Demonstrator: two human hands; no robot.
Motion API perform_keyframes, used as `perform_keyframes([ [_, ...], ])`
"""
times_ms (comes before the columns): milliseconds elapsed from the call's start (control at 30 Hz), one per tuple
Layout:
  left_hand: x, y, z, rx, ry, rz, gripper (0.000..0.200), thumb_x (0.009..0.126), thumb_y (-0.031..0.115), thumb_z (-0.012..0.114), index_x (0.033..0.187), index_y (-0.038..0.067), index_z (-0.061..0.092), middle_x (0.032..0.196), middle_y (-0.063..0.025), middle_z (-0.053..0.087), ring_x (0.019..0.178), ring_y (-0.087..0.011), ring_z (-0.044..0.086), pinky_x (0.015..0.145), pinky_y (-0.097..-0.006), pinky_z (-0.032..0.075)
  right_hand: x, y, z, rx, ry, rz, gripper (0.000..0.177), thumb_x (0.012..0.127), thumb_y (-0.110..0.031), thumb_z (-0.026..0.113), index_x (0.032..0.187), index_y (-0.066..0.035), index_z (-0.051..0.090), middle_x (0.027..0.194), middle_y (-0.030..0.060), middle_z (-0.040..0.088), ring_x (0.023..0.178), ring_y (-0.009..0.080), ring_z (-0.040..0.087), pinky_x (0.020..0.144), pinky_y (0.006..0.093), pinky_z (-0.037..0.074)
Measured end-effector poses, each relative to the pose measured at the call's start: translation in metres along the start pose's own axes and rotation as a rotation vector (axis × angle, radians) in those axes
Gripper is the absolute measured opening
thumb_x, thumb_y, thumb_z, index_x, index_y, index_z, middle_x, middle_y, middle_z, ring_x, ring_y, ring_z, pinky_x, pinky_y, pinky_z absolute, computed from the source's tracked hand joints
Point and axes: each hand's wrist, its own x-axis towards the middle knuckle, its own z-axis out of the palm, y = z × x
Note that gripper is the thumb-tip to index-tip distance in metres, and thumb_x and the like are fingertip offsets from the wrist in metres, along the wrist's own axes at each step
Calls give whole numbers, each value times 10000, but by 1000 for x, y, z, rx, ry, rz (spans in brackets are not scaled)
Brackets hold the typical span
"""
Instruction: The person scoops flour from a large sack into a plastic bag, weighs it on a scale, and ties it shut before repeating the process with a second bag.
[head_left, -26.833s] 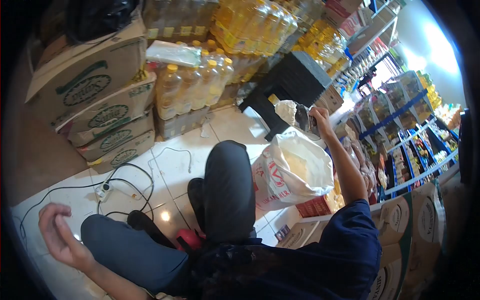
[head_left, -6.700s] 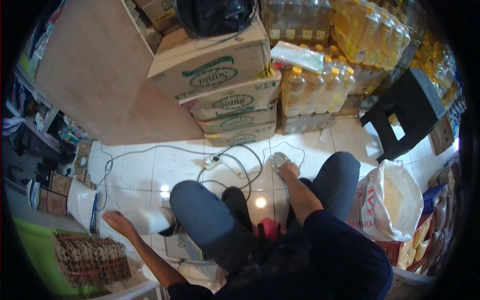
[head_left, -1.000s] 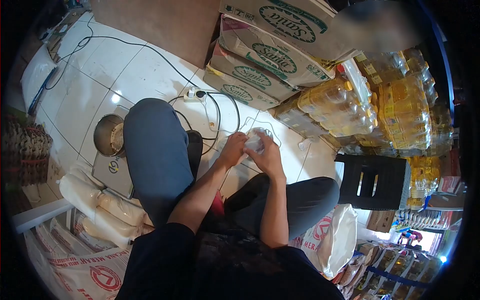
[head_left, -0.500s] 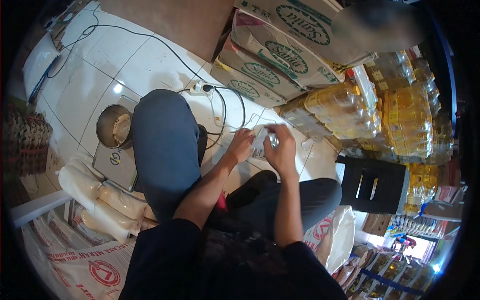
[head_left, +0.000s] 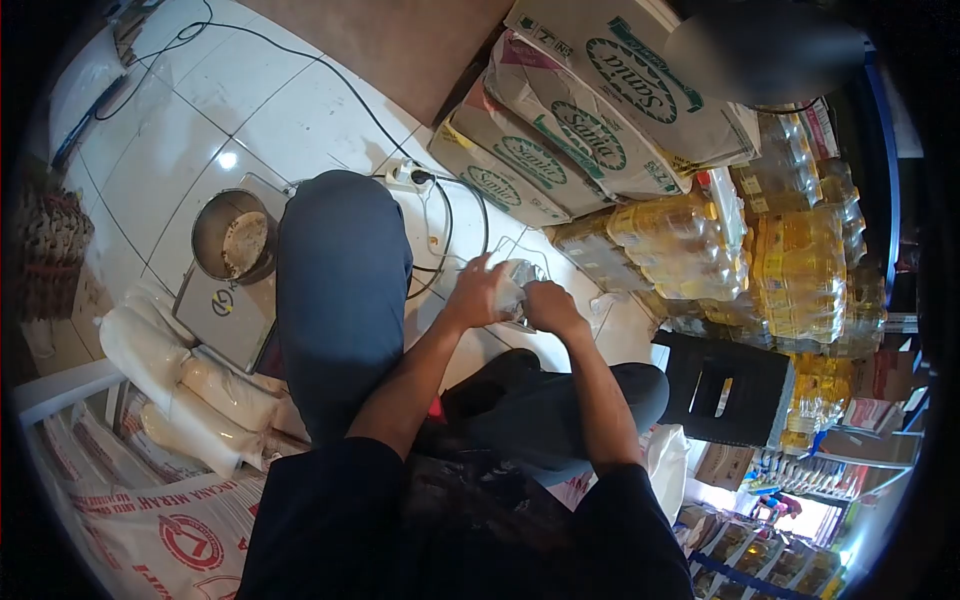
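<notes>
Two hands near frame centre: our left hand and right hand both have fingers closed on clear plastic. We've got a metal pot at frame left.

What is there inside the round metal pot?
Inside the metal pot lies a pale, crumbly-looking mass, off to one side; bare inner wall shows beside it. The bottom under the mass is covered.

I'm looking out from the wearer's head | facing forward and down | seeing bare left hand and bare right hand near | viewing stacked brown cardboard cartons farther off
</notes>
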Motion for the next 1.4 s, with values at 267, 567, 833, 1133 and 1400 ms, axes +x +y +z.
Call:
perform_keyframes([
  [267, -14, -69, 42, -18, -357, -581, 796, 791, 440, 633, 1404, 66, 289, 1371, -281, 338, 1296, -415, 302, 1048, -533, 246, -48, 16, -64, 375, 366, -106, 220, 831, -161, 547, 887, 40, 615, 847, 265, 617, 836, 419, 590, 750, 484, 459],
  [567, 24, -11, 0, -1114, 37, -743, 657, 942, 569, 328, 917, -6, 644, 739, -102, 635, 574, -172, 617, 468, -280, 483, -89, 18, -101, 1148, 479, -81, 178, 863, -94, 489, 782, 30, 589, 652, 22, 554, 642, 91, 479, 604, 266, 395],
  [833, 7, -85, 19, -267, -76, -473, 688, 927, 584, 352, 655, 19, 634, 504, -50, 549, 454, -176, 574, 463, -331, 464, -97, 26, -105, 1271, 491, -77, 142, 840, -72, 515, 753, 21, 577, 671, -5, 536, 665, 73, 458, 612, 231, 358],
  [1133, 37, 23, -40, -1626, -740, -715, 1006, 765, 817, 279, 1420, 55, 299, 1397, -166, 405, 1239, -281, 462, 1013, -460, 379, -141, 53, -120, 1360, 377, -296, 90, 766, -43, 542, 722, 31, 567, 648, 15, 539, 621, 92, 480, 566, 244, 360],
  [1400, 74, -2, 1, -2014, -672, -254, 710, 824, 724, 376, 961, 56, 571, 997, -84, 597, 914, -176, 566, 796, -327, 458, -148, 51, -125, 1209, 295, -663, 80, 710, 7, 589, 682, 42, 523, 580, 58, 489, 553, 96, 438, 521, 253, 327],
])
